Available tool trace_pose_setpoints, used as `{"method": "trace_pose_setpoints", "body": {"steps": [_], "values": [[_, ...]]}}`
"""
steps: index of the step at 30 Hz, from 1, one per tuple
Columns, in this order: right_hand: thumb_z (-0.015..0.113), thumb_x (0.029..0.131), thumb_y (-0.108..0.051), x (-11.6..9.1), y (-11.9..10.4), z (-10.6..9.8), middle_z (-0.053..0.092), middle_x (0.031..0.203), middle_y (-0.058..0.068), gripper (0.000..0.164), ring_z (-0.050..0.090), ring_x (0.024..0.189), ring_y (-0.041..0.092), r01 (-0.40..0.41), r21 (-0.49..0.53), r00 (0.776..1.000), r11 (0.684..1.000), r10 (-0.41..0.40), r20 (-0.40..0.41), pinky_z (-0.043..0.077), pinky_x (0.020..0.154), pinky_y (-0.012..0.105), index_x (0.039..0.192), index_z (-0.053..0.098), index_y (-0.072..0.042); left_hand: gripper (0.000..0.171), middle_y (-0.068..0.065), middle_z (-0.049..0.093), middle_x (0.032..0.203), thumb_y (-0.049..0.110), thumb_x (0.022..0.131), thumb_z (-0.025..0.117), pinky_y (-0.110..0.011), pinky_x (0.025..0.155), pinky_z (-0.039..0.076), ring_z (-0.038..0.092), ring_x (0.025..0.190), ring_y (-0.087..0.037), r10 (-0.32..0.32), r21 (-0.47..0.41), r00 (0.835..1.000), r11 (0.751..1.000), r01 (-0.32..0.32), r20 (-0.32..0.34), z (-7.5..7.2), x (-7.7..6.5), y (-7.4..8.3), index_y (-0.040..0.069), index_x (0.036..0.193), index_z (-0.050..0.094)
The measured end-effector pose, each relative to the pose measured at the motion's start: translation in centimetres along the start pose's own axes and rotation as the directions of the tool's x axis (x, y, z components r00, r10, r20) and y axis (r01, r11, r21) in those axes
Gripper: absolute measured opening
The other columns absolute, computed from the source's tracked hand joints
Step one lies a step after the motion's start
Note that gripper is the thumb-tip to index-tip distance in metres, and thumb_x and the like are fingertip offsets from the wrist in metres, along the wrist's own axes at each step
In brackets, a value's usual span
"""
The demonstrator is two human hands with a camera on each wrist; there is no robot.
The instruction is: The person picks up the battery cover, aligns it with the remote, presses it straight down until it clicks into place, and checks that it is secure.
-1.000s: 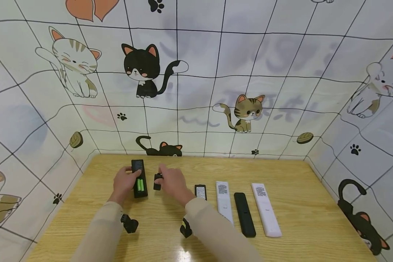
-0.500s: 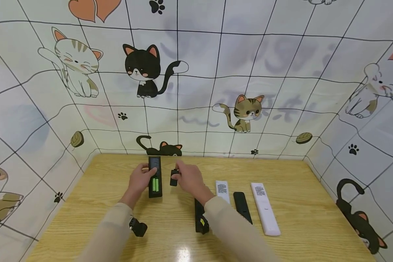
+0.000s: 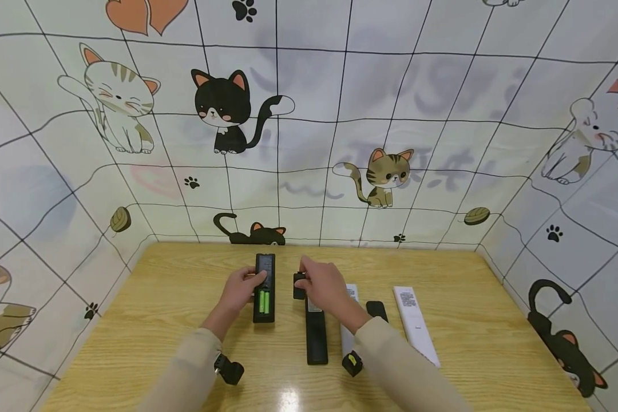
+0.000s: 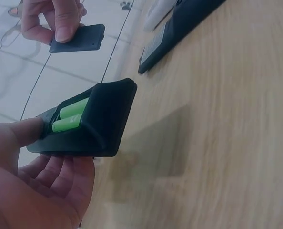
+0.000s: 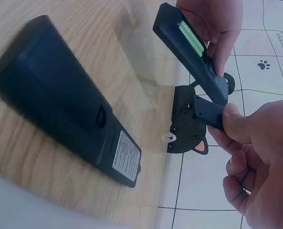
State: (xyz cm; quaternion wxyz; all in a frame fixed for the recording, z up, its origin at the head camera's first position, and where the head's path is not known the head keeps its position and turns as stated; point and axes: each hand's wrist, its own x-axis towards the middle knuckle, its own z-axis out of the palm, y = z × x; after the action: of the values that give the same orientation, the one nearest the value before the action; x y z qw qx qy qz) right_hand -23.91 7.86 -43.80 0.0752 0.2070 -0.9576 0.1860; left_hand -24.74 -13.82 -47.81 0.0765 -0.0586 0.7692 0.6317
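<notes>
Gripping a slim black plastic remote with the left hand, thumb laid along its face and fingers curled beneath, over the far middle of the wooden desk, raised clear of the desk as seen from the wrist views. Showing, in its open back, two bright green cylindrical batteries side by side. Pinching, just to the right, a small flat rectangular black battery cover between thumb and curled fingers of the right hand, held apart from the open compartment. Lying flat below that hand, a second long black remote, matte, back up with a pale label. Resting next on the smooth, glossy, pale-grained wood, a white remote partly hidden by the beige sleeve, then a third black one mostly covered, then a second white one with printed label, nearest the right edge. Counting three black remotes, two white, two batteries, one loose cover.
</notes>
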Motion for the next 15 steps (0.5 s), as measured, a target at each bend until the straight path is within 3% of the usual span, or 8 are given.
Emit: {"method": "trace_pose_setpoints", "body": {"steps": [10,15], "values": [[0.069,0.089,-0.028,-2.4,0.9,-1.1,0.051,0.064,-0.007,0.021,0.04,0.049,0.007,0.032,0.015,0.999,0.999,-0.032,-0.03,0.03,0.047,0.021,0.091,0.053,-0.016,0.048,-0.018,0.066,0.116,0.032,0.097,0.06,-0.035,0.074,0.055,0.066,0.09,-0.018,0.016,0.003,0.999,1.0,-0.016,0.045,2.9,-1.5,-0.5,0.002,0.134,0.053],[0.071,0.087,-0.027,-3.5,1.3,-1.1,0.051,0.064,-0.008,0.021,0.038,0.049,0.006,0.04,0.014,0.998,0.999,-0.04,-0.041,0.03,0.048,0.02,0.089,0.053,-0.016,0.044,-0.017,0.067,0.114,0.031,0.097,0.06,-0.034,0.074,0.055,0.065,0.089,-0.017,0.013,0.021,0.998,1.0,-0.014,0.064,3.6,-1.9,-1.2,0.002,0.13,0.055]]}}
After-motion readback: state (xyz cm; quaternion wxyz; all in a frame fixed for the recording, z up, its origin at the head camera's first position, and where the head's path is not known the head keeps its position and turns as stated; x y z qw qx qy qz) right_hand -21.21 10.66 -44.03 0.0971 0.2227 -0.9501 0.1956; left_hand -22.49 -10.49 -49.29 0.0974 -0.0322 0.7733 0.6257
